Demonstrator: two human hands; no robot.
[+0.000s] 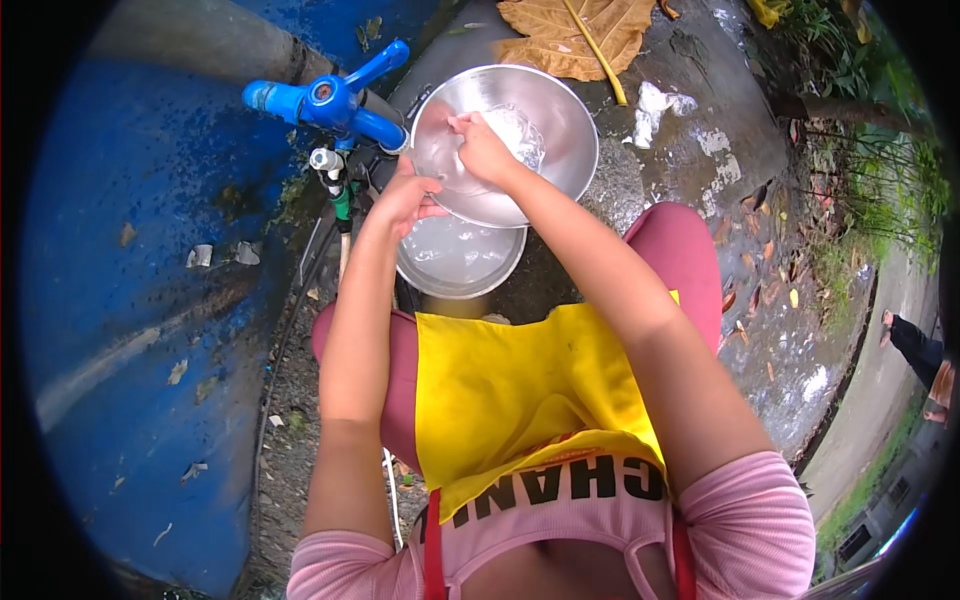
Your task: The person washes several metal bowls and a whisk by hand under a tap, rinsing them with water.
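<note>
A wide stainless steel bowl [555,184] sits below the spout of a blue plastic faucet [337,105], with some water and bright reflections in its bottom. My left hand [409,199] holds the bowl's near left rim, thumb over the edge and fingers beneath. Inside the bowl is my right hand [484,150], its fingers bent together over the water; whether they pinch anything is not clear. A second round metal basin [465,262], partly covered by the bowl, holds cloudy water nearer to me.
A blue wall [150,300] with a pipe [225,45] rises at left. A white valve [327,159] with a green fitting stands under the faucet. A large dry leaf [585,37] and a crumpled white wrapper [656,112] lie on wet concrete. Another person [919,352] is far right.
</note>
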